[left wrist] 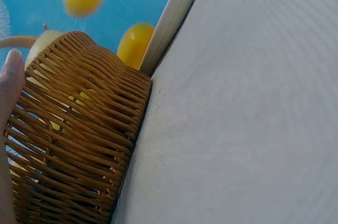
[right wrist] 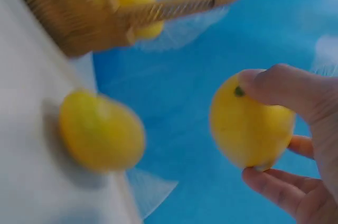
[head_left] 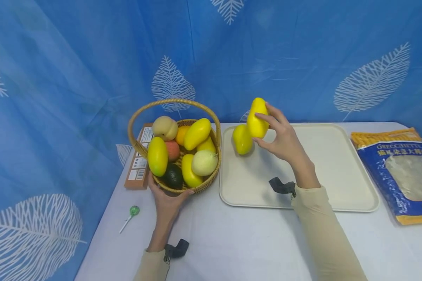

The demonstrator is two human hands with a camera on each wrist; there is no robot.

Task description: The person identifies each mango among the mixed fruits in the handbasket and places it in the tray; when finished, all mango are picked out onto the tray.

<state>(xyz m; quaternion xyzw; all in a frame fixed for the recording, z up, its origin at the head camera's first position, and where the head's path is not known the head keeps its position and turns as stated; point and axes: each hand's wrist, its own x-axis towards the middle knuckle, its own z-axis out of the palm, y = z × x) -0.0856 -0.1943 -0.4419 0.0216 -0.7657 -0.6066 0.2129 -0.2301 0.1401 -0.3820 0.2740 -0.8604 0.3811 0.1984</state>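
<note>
My right hand (head_left: 281,134) pinches a yellow mango (head_left: 258,119) between thumb and fingers, raised above the tray's left end. Close below it a second mango (head_left: 242,139) lies on the beige tray (head_left: 302,205). At the left, my left hand (head_left: 167,205) holds the near side of a wicker basket (head_left: 211,181), its thumb (left wrist: 11,76) against the woven wall. Inside the basket are several more mangoes (head_left: 197,134), an avocado (head_left: 173,176), a peach-like fruit (head_left: 165,128), a red fruit (head_left: 172,150), an orange fruit (head_left: 181,135) and a pale round fruit (head_left: 204,162).
The basket's tall handle (head_left: 174,100) arches over the fruit. A brown box (head_left: 137,173) lies partly behind the basket, with a green lollipop (head_left: 134,210) nearer me. Right of the tray lies a blue and yellow pasta bag (head_left: 401,171). A blue leaf-print cloth (head_left: 267,58) hangs behind.
</note>
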